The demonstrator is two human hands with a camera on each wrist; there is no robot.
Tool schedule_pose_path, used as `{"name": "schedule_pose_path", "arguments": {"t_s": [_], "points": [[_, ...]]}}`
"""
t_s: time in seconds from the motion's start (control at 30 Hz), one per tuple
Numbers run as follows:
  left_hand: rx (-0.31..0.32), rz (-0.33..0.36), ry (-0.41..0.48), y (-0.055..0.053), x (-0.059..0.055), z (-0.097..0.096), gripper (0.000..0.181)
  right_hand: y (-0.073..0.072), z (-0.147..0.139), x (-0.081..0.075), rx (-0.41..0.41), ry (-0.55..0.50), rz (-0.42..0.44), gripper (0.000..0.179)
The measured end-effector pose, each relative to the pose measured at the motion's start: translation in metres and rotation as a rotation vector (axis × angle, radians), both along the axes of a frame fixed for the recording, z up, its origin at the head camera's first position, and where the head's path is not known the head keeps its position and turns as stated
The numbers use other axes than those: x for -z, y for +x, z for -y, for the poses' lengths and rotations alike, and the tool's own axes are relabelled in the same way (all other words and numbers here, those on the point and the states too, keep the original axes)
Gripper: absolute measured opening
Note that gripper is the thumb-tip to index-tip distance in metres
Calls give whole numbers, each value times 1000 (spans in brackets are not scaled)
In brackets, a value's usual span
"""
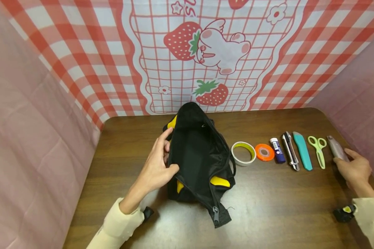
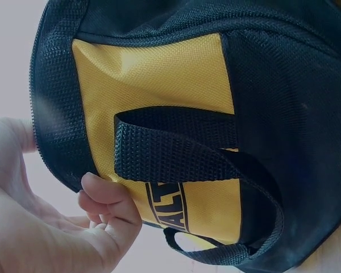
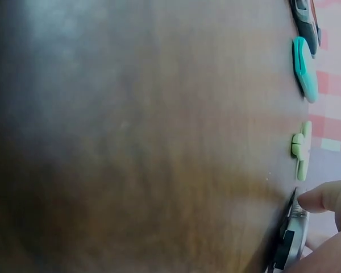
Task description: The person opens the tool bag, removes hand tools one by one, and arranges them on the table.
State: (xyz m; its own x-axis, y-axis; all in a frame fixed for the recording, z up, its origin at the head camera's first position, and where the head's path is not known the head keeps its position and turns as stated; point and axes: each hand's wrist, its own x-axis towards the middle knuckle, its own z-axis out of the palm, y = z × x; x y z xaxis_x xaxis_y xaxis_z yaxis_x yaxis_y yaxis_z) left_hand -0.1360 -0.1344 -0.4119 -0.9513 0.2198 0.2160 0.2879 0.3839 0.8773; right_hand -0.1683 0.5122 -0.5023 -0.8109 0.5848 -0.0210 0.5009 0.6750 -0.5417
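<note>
A black tool bag [image 1: 190, 148] with yellow panels stands unzipped, its dark inside facing up. My left hand [image 1: 157, 164] grips the left edge of its opening, thumb over the rim and fingers along the outside. In the left wrist view, the curled fingers [image 2: 111, 199] lie against the yellow panel [image 2: 159, 74], beside a black strap loop [image 2: 176, 148]. At the far right, my right hand [image 1: 355, 167] pinches a grey utility knife [image 1: 337, 148] with a ribbed front between thumb and fingers. The right wrist view shows the knife [image 3: 295, 239] close over the table.
Left of the knife lie green scissors [image 1: 318, 150], a turquoise flat tool [image 1: 302, 150], a silver-black cutter [image 1: 290, 150], a glue stick [image 1: 277, 150], an orange tape roll [image 1: 264, 146] and a white tape roll [image 1: 233, 155]. Curtains bound the wooden table [image 1: 268, 207] at back and sides.
</note>
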Motion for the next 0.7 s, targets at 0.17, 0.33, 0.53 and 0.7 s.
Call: {"name": "schedule_pose_path", "arguments": {"t_s": [0.17, 0.33, 0.53, 0.7], "points": [[-1, -2, 9, -2, 0, -1, 101, -2, 3, -2, -25, 34, -38, 70], [-3, -13, 7, -2, 2, -1, 100, 1, 14, -9, 12, 19, -79, 71], [-7, -20, 44, -2, 2, 1, 97, 5, 40, -26, 2, 23, -166, 72], [-12, -25, 71, -2, 4, 2, 94, 7, 78, -45, -123, 53, -260, 72]]}}
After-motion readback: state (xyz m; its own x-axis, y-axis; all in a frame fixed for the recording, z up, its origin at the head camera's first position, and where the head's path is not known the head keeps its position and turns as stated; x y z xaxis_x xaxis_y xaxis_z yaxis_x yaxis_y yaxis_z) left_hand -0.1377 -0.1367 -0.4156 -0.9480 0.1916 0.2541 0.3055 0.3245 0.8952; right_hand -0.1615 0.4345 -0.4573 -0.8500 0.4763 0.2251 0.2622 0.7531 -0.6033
